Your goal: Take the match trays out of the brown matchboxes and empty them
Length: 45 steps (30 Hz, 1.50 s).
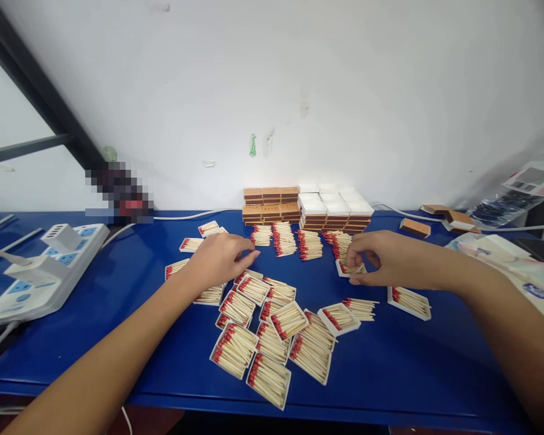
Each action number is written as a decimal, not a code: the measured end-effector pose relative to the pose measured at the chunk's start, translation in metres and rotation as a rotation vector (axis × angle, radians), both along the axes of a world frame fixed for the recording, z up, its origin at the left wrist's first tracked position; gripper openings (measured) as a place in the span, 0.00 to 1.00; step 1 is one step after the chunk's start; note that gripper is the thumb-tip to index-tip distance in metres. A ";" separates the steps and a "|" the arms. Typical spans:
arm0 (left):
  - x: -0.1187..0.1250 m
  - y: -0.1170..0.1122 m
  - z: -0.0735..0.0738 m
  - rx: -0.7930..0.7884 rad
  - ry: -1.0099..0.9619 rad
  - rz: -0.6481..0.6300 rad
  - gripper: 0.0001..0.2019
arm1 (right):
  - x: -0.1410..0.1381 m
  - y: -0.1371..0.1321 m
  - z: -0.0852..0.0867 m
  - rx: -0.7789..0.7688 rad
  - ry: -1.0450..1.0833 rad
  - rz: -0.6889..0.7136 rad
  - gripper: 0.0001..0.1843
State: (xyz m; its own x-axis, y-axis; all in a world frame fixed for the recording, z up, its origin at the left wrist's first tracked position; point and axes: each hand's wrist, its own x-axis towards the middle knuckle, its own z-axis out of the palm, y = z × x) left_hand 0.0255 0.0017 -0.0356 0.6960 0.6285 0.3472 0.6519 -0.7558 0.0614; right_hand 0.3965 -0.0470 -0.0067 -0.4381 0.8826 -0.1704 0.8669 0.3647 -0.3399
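Several open white trays of red-tipped matches [272,332] lie heaped on the blue table [403,362]. My left hand [220,258] rests palm down, fingers curled, over trays at the heap's upper left, fingertips touching one. My right hand [385,257] pinches a small matchbox tray [350,268] holding a few matches, thumb and fingers closed around it. Loose bundles of matches [294,240] lie in a row just beyond both hands. Another filled tray [409,302] sits below my right wrist.
Stacked brown and white matchbox sleeves [308,208] stand against the white wall. A white power strip [45,269] with plugs lies at the left. Loose brown sleeves [414,227], plastic packets [517,266] and a cable sit at the right.
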 end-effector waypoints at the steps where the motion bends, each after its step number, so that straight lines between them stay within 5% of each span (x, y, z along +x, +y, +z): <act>1: 0.000 0.000 0.000 -0.002 0.000 0.000 0.17 | 0.000 0.000 0.000 -0.007 0.012 0.008 0.12; 45: 0.001 -0.002 0.001 -0.015 0.019 -0.009 0.18 | -0.003 -0.004 0.002 0.026 0.018 -0.024 0.19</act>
State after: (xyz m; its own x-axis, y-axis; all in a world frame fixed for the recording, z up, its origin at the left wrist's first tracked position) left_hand 0.0270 -0.0006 -0.0348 0.7080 0.6271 0.3246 0.6460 -0.7609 0.0609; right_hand 0.3935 -0.0513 -0.0045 -0.4197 0.8968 -0.1397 0.8692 0.3528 -0.3464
